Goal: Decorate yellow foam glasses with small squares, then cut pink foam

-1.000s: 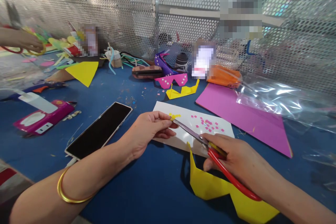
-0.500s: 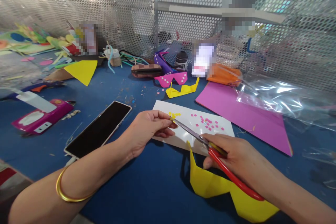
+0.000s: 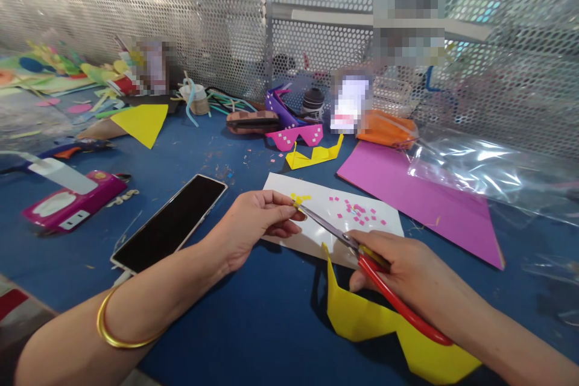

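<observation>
My right hand (image 3: 398, 259) grips a pair of red-handled scissors (image 3: 398, 304), blades pointing left. Their tips reach the fingertips of my left hand (image 3: 266, 214), which pinches a tiny yellow piece, mostly hidden by the fingers. Beneath both lies a white sheet (image 3: 316, 241) scattered with small pink squares (image 3: 357, 211) and a few yellow bits (image 3: 301, 198). Yellow paper glasses (image 3: 362, 313) rest on the table below my right hand, partly covered by it and the scissors.
A phone (image 3: 172, 223) lies left of my left hand, near a magenta glue gun (image 3: 76, 199). Behind the sheet sit pink glasses (image 3: 296, 136), smaller yellow glasses (image 3: 314, 158) and a brown case (image 3: 252, 121). Purple sheets (image 3: 420, 199) and clear plastic (image 3: 497, 175) lie at right.
My hands and the scissors stay almost still. The blades look slightly closer together at the yellow piece; the things on the table have not moved.
</observation>
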The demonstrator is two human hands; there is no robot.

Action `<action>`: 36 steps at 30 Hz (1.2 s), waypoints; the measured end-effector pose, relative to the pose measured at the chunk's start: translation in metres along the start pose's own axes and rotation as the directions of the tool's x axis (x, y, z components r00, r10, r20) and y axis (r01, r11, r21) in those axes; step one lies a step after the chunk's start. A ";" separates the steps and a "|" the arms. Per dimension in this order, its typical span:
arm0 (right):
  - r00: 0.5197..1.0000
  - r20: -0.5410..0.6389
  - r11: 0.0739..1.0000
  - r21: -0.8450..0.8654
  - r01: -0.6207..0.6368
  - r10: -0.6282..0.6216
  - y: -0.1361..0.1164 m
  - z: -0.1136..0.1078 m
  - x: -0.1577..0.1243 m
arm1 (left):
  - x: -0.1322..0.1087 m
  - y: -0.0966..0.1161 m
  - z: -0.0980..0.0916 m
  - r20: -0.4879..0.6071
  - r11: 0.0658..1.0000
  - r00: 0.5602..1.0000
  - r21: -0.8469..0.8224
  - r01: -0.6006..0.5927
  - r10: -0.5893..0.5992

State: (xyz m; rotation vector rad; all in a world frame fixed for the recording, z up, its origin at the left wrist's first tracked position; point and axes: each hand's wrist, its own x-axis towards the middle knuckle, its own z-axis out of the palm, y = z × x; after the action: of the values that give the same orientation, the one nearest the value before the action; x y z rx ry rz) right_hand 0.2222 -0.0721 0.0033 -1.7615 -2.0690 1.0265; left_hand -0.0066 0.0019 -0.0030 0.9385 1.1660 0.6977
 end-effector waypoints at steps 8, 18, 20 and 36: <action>1.000 0.009 1.000 0.011 0.006 -0.007 0.002 0.000 0.000 | 0.001 -0.002 0.000 0.003 1.000 1.000 0.002 0.010 -0.010; 1.000 0.003 1.000 0.024 0.005 -0.005 0.001 0.000 0.001 | 0.001 0.000 0.001 0.003 0.999 0.999 -0.005 0.044 -0.044; 1.000 0.007 0.999 0.039 0.006 -0.006 0.001 0.000 0.000 | 0.000 0.001 0.001 0.004 0.999 0.999 -0.008 0.044 -0.044; 0.990 -0.139 0.983 -0.183 -0.029 0.004 0.005 -0.007 -0.001 | -0.003 0.003 0.002 -0.011 0.998 0.999 -0.038 -0.041 0.041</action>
State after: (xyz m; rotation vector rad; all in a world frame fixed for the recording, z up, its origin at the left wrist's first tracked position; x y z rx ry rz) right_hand 0.2299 -0.0706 0.0054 -1.8814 -2.1241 0.7129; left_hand -0.0058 0.0007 0.0013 0.9303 1.1414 0.7560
